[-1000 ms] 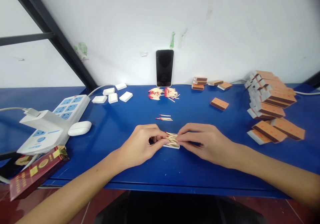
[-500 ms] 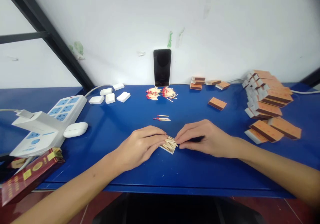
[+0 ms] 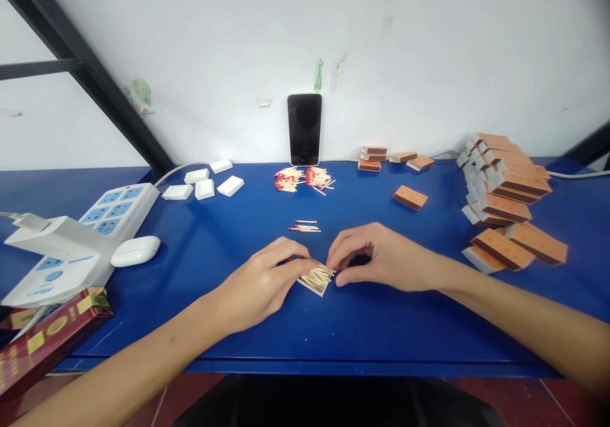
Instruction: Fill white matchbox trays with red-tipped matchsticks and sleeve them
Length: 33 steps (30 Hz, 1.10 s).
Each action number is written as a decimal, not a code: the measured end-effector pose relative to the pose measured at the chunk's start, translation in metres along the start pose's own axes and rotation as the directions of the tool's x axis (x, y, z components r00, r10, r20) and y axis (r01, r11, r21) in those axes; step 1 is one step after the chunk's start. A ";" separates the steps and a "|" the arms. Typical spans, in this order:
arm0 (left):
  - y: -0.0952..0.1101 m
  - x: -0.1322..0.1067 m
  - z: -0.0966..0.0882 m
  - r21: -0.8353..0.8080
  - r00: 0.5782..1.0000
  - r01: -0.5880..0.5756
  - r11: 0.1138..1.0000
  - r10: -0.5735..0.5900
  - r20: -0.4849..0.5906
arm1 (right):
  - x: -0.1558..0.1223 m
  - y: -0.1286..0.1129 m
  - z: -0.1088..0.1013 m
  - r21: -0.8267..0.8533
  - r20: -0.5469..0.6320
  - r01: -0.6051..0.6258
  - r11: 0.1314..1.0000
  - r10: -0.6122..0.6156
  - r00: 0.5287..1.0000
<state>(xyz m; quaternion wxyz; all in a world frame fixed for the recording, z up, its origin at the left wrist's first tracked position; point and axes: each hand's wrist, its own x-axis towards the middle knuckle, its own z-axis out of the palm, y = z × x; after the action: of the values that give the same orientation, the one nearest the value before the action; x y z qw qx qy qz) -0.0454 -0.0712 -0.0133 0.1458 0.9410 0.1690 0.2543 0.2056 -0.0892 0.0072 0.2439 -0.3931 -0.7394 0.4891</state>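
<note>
A small white matchbox tray point(image 3: 318, 291) lies on the blue table, filled with several matches point(image 3: 320, 278). My left hand point(image 3: 267, 281) is closed on the tray's left side, its fingertips over the upper edge. At the tray's right end, my right hand point(image 3: 376, 258) has thumb and fingers bent around the match ends; what exactly they pinch is too small to tell. Just beyond the tray lie a few loose red-tipped matches point(image 3: 305, 227). Farther back are two heaps of red-headed matches, a left heap point(image 3: 288, 179) and a right heap point(image 3: 319, 178).
A phone point(image 3: 305, 129) leans on the wall. White trays point(image 3: 204, 189) lie at the back left. Orange matchboxes point(image 3: 517, 198) are piled at the right, with a single matchbox point(image 3: 410, 197) nearer. A power strip point(image 3: 119, 211), white case point(image 3: 136, 251) and red box point(image 3: 52, 335) stand left.
My right thumb and fingers have parted a little at the tray's right end. My left hand stays on the tray. The whole view has shifted slightly.
</note>
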 end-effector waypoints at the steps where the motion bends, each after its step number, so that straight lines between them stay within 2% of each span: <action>1: 0.000 0.000 0.000 0.010 1.000 0.005 1.000 -0.005 0.005 | 0.000 0.000 -0.001 0.004 0.015 -0.007 1.000 0.007 1.000; 5: 0.000 0.002 -0.001 0.036 1.000 -0.005 0.999 0.004 0.014 | 0.002 0.002 -0.002 0.022 0.007 -0.040 0.999 0.040 0.999; 8: 0.000 0.003 0.000 0.037 1.000 -0.016 0.999 0.016 0.006 | 0.003 0.000 -0.001 0.063 0.048 -0.108 0.992 0.105 0.993; 10: 0.000 0.003 0.000 0.033 1.000 -0.023 0.999 0.023 0.003 | 0.003 -0.002 0.001 0.035 0.028 -0.123 0.992 0.122 0.992; 13: 0.000 0.003 0.001 0.021 1.000 -0.016 1.000 0.016 -0.008 | 0.002 -0.004 0.004 -0.035 -0.053 -0.064 0.997 0.062 0.997; 17: 0.000 0.002 0.002 0.006 1.000 -0.002 1.000 0.002 -0.016 | -0.001 -0.003 0.008 -0.035 -0.054 0.012 0.999 -0.013 0.998; 21: 0.000 0.001 0.000 -0.012 1.000 -0.003 1.000 0.003 0.004 | -0.002 -0.004 0.014 -0.077 -0.106 0.017 0.997 -0.025 0.994; 29: 0.003 0.000 -0.010 -0.011 0.990 0.025 1.000 -0.023 0.136 | -0.001 -0.013 0.025 -0.192 -0.141 0.002 0.981 -0.029 0.990; 33: 0.003 -0.002 -0.009 -0.027 0.993 0.043 0.999 -0.040 0.108 | -0.006 -0.012 0.026 -0.248 -0.146 0.087 0.965 -0.126 0.981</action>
<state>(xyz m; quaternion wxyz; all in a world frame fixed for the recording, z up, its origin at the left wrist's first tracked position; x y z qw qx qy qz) -0.0517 -0.0727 -0.0057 0.1738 0.9473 0.1769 0.2028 0.1854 -0.1109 0.0079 0.2794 -0.4175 -0.7912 0.3487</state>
